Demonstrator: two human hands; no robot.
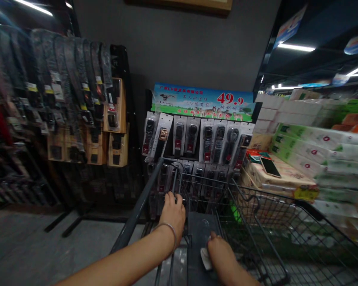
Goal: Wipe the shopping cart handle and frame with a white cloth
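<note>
My left hand (173, 212), with a thin bangle at the wrist, reaches to the near end of a dark wire shopping cart (256, 214). Its fingers curl over a bar of the cart frame, below the grey push handle (140, 202). My right hand (222, 252) is closed, with a small white piece of paper or tissue (205, 259) sticking out of it. That hand is over the cart's flat grey panel (197, 230); whether it touches the panel I cannot tell. The palm sides of both hands are hidden.
Packaged belts (207, 139) hang ahead under a blue and green price sign (201, 101). More belts (68, 71) hang at left on a dark rack. At right, a phone (270, 167) lies on stacked packages (292, 176), beside green-and-white packs (316, 147).
</note>
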